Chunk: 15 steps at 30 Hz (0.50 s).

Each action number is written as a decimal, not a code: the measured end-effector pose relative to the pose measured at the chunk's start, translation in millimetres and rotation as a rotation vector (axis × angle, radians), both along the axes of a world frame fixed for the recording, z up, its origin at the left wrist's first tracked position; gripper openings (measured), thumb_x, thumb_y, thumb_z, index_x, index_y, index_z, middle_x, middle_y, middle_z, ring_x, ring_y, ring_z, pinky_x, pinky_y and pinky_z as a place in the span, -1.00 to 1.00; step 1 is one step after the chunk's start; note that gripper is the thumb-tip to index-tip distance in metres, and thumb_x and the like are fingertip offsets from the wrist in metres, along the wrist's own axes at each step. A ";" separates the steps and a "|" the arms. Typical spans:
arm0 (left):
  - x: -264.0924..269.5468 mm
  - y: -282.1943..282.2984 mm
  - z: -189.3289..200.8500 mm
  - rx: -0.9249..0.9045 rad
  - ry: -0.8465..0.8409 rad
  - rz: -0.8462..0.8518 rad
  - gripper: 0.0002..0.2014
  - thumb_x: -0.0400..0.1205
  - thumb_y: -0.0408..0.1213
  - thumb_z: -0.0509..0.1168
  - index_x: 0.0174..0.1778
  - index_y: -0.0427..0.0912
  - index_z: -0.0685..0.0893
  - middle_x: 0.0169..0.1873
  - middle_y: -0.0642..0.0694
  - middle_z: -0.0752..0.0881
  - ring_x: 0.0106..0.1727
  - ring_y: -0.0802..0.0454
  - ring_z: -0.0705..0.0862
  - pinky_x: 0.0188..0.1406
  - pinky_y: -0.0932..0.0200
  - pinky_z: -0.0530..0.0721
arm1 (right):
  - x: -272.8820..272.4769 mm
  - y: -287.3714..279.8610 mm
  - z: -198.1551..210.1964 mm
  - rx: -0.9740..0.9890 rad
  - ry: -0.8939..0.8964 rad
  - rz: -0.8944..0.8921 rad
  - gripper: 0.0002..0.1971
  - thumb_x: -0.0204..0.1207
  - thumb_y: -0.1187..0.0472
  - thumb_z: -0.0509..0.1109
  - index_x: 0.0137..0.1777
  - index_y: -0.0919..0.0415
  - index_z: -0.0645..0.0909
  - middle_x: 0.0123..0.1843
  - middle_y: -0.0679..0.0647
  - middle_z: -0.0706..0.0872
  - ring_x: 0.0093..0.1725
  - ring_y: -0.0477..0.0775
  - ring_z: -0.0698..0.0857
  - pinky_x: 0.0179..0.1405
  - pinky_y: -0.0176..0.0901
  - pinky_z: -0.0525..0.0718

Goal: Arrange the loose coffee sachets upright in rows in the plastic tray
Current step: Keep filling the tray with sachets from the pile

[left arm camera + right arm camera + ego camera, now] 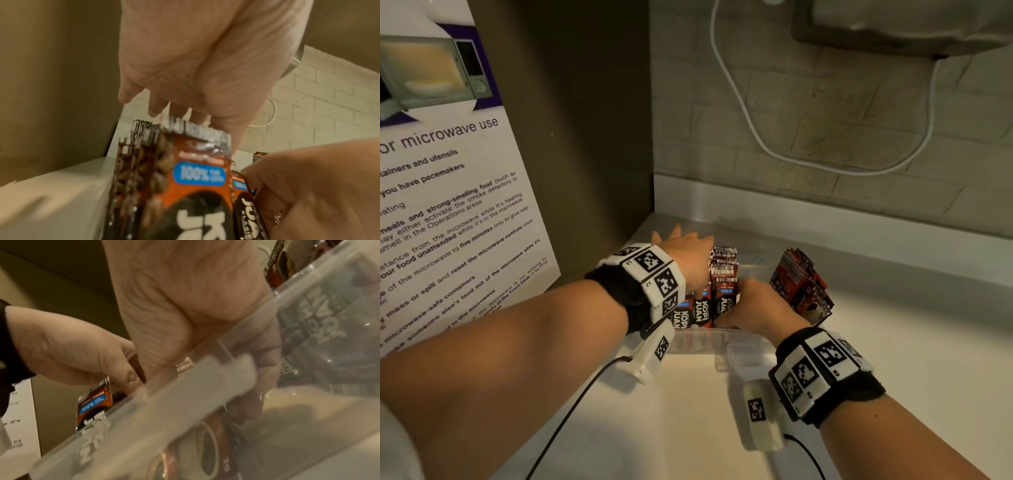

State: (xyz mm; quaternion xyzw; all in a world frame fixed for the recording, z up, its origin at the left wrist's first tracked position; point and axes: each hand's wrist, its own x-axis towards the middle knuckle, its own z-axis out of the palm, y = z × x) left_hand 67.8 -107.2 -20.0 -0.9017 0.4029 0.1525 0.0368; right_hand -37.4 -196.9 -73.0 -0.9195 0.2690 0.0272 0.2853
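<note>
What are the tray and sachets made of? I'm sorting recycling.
The tray looks like clear, glossy rigid plastic: the sachets show through its wall. The sachets seem to be printed foil-lined film, with shiny crinkled tops and crimped edges; the exact laminate can't be told.

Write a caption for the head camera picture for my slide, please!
Two hands, left hand and right hand, line up red coffee sachets upright in a clear plastic tray.
</note>
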 end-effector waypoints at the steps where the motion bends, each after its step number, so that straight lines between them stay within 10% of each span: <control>1: 0.7 0.7 0.0 -0.001 0.009 0.003 0.06 0.47 -0.17 0.53 0.71 -0.02 -0.09 0.71 -0.11 0.01 0.70 -0.24 -0.17 0.59 -0.45 -0.11 | -1.2 -0.1 0.9 -0.001 0.001 -0.007 -0.62 0.32 0.11 0.59 0.12 0.13 0.64 0.03 0.04 0.75 -0.05 0.03 0.67 -0.07 -0.19 0.62; 8: 5.4 9.0 7.8 -0.092 0.032 0.010 0.07 0.44 0.00 0.53 0.71 0.00 -0.07 0.70 -0.07 0.05 0.71 -0.19 -0.12 0.60 -0.39 -0.05 | -5.6 -1.7 7.2 -0.016 0.006 -0.045 -0.66 0.29 0.10 0.58 -0.01 0.09 0.55 -0.22 -0.10 0.63 -0.12 0.00 0.68 -0.14 -0.17 0.63; 15: -13.8 24.6 23.2 -0.468 -0.018 -0.019 -0.14 0.53 0.00 0.38 0.69 -0.03 0.09 0.65 -0.07 0.19 0.69 -0.11 0.04 0.63 -0.24 0.10 | -14.5 -12.1 45.2 -0.131 -0.144 -0.117 -0.34 0.33 -0.09 0.57 0.39 0.15 0.51 0.25 0.12 0.69 0.16 0.11 0.68 0.11 -0.07 0.65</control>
